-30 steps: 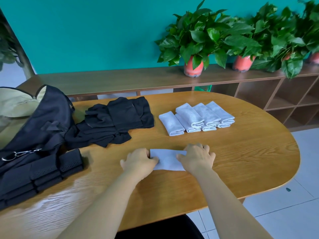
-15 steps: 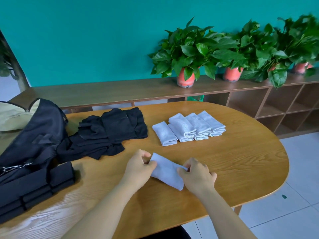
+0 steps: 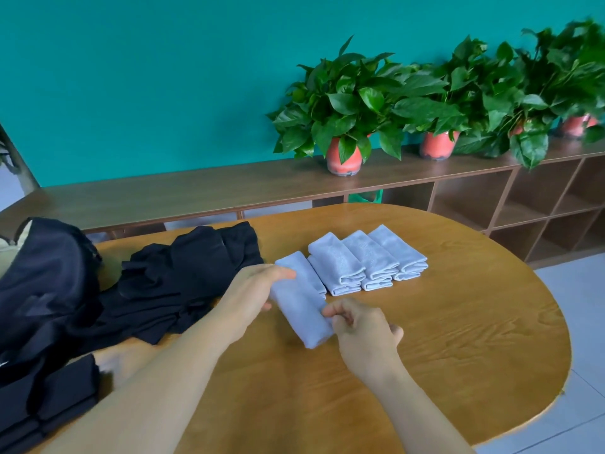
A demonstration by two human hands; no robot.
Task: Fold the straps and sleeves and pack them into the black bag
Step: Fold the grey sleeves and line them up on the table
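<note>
Pale sleeve [image 3: 302, 317], folded, held in both hands over desk [image 3: 458, 322].
Left hand [image 3: 258, 296] grips far end; right hand [image 3: 363, 335] pinches near edge. Beyond hands: folded row [image 3: 366, 260]. Left of hands: black pile [image 3: 183, 276] unfolded, black bag [image 3: 42, 276]. Packing apparently not yet begun.

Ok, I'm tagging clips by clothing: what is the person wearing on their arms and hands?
Nothing that shows. The left hand and right hand are bare: no gloves and no rings visible. The left forearm and right forearm are bare too, with no sleeve, watch or wristband down to the bottom edge of the head view.
</note>
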